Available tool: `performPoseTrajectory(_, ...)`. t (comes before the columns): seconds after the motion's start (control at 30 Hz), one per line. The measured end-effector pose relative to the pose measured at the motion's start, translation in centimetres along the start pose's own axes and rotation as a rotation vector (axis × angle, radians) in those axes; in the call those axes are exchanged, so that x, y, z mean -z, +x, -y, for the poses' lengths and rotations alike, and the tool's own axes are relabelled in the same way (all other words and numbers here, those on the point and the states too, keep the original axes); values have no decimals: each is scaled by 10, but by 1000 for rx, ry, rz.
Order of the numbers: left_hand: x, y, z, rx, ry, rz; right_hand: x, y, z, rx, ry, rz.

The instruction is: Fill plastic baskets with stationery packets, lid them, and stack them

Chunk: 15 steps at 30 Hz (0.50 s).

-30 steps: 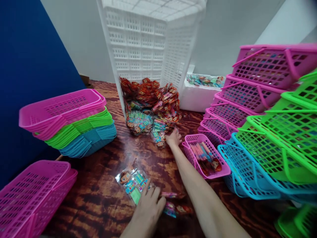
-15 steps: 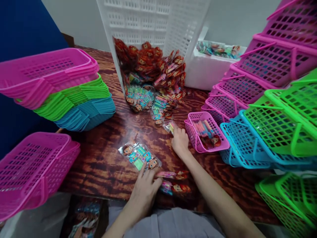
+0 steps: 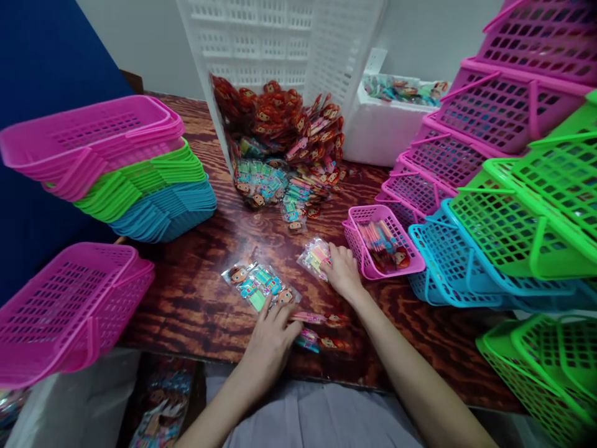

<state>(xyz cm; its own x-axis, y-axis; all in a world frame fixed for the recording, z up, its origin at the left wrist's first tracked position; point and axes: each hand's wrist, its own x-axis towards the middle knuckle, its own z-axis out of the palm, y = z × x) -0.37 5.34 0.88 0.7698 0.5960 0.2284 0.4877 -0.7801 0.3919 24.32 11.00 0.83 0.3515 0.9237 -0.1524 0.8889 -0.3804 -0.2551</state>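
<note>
My left hand [image 3: 271, 339] lies on the dark wood-grain table with its fingers spread. Its fingertips touch the lower edge of clear packets of cartoon-figure items [image 3: 262, 287], blue and green. By its thumb lie slim pink packets with red-haired figures [image 3: 321, 318]. Over to the right, my right hand [image 3: 344, 272] has its fingers closed on the edge of a clear plastic packet [image 3: 315, 256] with yellow and pink pieces; the fingertips are partly hidden. Close beside that hand stands a small pink basket [image 3: 417, 267] holding several similar packets.
A tipped white crate [image 3: 261, 40] spills a heap of packets [image 3: 275, 134] onto the table. Nested baskets [image 3: 163, 205] stand at left, above another pink basket [image 3: 100, 298]. Filled pink, green and blue baskets [image 3: 494, 118] pile up at right. Behind is a white foam box [image 3: 389, 127].
The packet at my right hand has come nearer and turned, showing more of its face. My left hand has stayed by its packets. The whole view has shifted slightly.
</note>
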Motion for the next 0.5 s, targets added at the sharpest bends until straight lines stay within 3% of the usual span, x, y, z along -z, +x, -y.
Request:
performPoseTrajectory(0.33,9,1,1,-4,-22,93,1,11,-1,-4,137,77)
performPoseTrajectory(0.5,7,-1,0,21,31,122,18,-14,0,100,216,-37)
